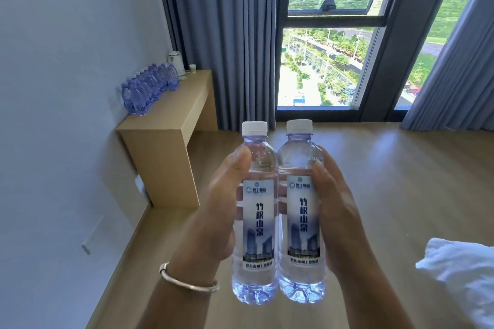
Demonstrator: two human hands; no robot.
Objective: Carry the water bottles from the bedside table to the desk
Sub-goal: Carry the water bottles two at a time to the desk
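Observation:
Two clear water bottles with white caps and blue-white labels stand upright side by side in front of me. My left hand grips the left bottle, thumb on its shoulder. My right hand grips the right bottle the same way. The bottles touch each other. The light wooden desk stands against the left wall, ahead and to the left of my hands. Several more water bottles stand in a row along its wall side.
A white kettle and a small cup sit at the desk's far end. Grey curtains frame a large window ahead. White bedding shows at the lower right. Wooden floor lies between me and the desk.

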